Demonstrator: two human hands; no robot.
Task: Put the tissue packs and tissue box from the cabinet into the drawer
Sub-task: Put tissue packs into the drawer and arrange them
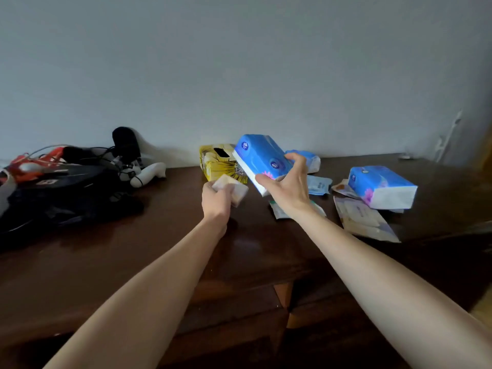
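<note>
My right hand [288, 185] grips a blue tissue pack [262, 158] and holds it tilted above the dark wooden cabinet top [159, 235]. My left hand [217, 197] holds a small pale tissue pack [234, 189] just in front of the yellow tissue box [217, 162], which stands by the wall. A second blue tissue pack [382, 186] lies at the right on top of flat pale packs [364, 222]. Small light-blue packs [318, 185] lie behind my right hand. A drawer front [234, 310] shows below the cabinet edge.
A heap of dark bags, cables, a red-and-white item and a white object [66, 182] fills the left of the cabinet top. The grey wall [239, 75] rises right behind. A white fitting [450, 137] stands in the far right corner.
</note>
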